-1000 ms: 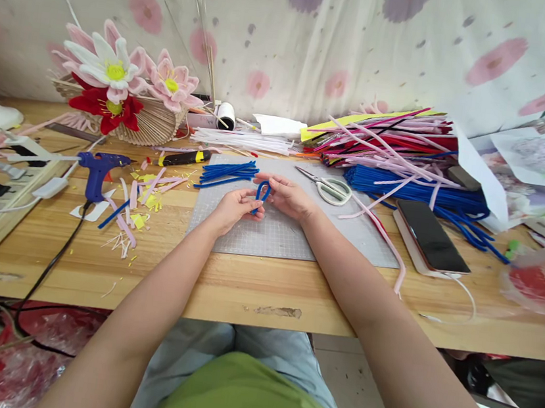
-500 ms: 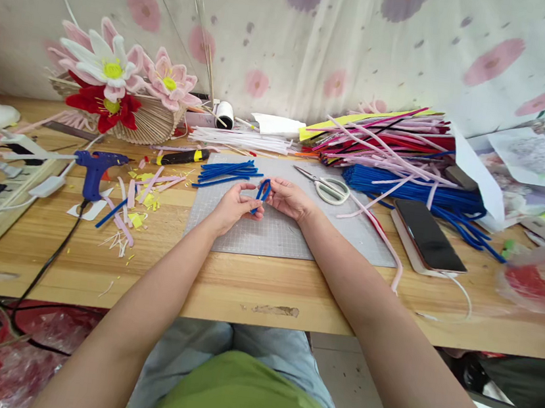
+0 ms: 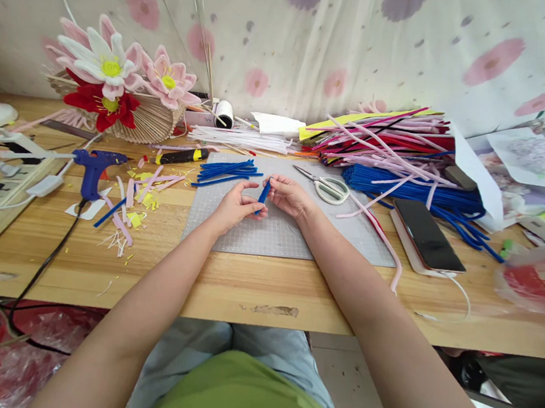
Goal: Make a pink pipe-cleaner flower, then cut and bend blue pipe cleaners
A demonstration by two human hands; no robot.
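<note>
A: Where the near edge of the table (image 3: 241, 293) gives way to the grey cutting mat (image 3: 278, 234), what are the 2 hands doing?

B: Both meet over the mat's middle. The left hand (image 3: 235, 207) and the right hand (image 3: 289, 196) each pinch 1 short blue pipe cleaner (image 3: 264, 193), fingers closed on it from either side. It looks folded double, the 2 strands pressed together and held just above the mat.

A: So which step is that?

B: I'd judge it as the fold being squeezed flat, with the shaping only begun. The next move probably calls for a firm pinch at 1 end while the other hand twists or bends.

A: And around them?

B: Toward the mat's far edge lies a bundle of cut blue stems (image 3: 227, 172), with scissors (image 3: 327, 185) at the far right corner. A blue glue gun (image 3: 92, 169) stands left of the mat among pink and yellow scraps. A phone (image 3: 427, 235) sits to the right. Along the table's far edge are piled long pipe cleaners (image 3: 389, 142) and a basket of finished flowers (image 3: 118, 89).
</note>
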